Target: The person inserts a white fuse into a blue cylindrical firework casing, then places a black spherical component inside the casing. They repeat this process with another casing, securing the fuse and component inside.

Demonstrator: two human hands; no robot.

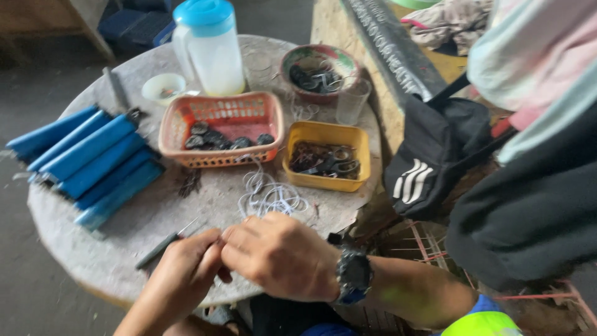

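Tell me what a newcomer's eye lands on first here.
The two hands, left hand and right hand, meet at the near edge of the round table, next to a thin tool. Beyond them lie white cords, an orange basket and a yellow tray; blue tubes lie left.

Landmark: the slotted basket (221, 129), near the middle of the round table (124, 249). Left of it lies a row of tubes (87, 162); right of it a tub (326, 155); behind it a lidded jug (208, 46), with a bowl (318, 71) behind and to the right. In front lie a loose coil of cord (270, 196), then the left hand (177, 283) and right hand (280, 255), touching, at the table's near edge.
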